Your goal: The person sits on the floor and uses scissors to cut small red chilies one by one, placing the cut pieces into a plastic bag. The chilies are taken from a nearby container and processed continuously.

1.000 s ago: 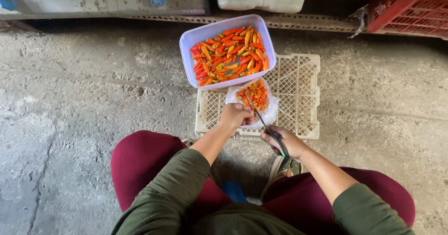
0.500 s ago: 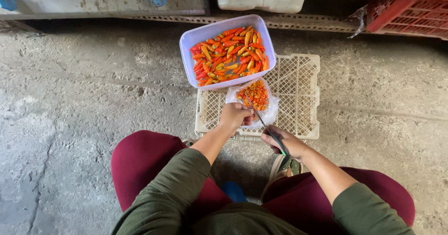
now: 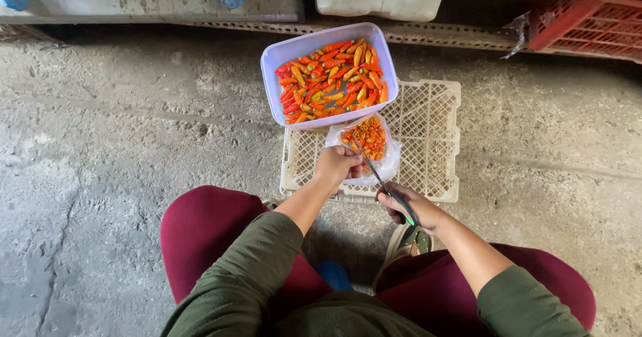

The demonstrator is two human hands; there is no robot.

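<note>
Chillies, small red and orange ones [image 3: 364, 138], get snipped into a clear plastic bag: left hand [image 3: 338, 165] pinches one, right hand [image 3: 408, 206] grips dark-handled scissors [image 3: 381, 176], fingers closed; next cut needs steady aim.

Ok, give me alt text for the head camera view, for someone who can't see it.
Seen from above, a seated person's right hand works scissors over a clear bag of cut chili pieces, while the left hand is closed beside the blades. A tub of whole red and orange chilies rests on an upturned cream crate on concrete.
</note>
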